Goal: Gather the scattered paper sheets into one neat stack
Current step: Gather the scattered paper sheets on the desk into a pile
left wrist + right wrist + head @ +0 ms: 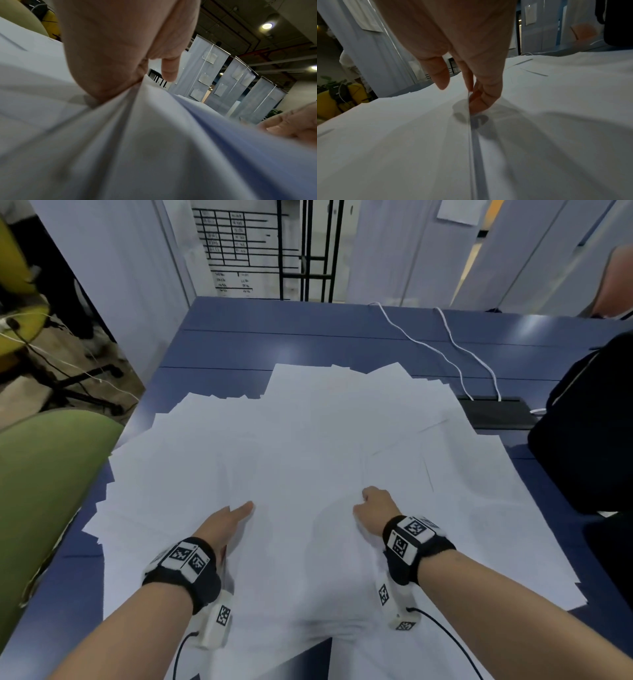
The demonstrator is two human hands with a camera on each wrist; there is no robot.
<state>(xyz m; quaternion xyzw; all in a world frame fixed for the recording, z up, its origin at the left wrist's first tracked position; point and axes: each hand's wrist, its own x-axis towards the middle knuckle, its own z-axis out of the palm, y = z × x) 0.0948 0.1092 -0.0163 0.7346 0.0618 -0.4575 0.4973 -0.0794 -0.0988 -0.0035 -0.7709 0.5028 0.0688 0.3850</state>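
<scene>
Several white paper sheets [325, 440] lie fanned and overlapping across the blue table [274, 337]. My left hand [236, 517] is at the near left of the spread. In the left wrist view the paper [154, 135] bunches up into a ridge that runs into that hand [144, 77], which grips it. My right hand [375, 505] sits to the right with its fingers curled. In the right wrist view it [471, 94] pinches the raised edge of a top sheet [419, 135]. The sheet between the two hands bulges slightly upward.
A green chair back [44, 491] stands close at the left. A black bag [589, 422] sits on the table's right side, next to a black flat device [496, 414] with white cables [428, 347]. Grey partitions stand behind the table. Someone's arm [616, 285] shows at far right.
</scene>
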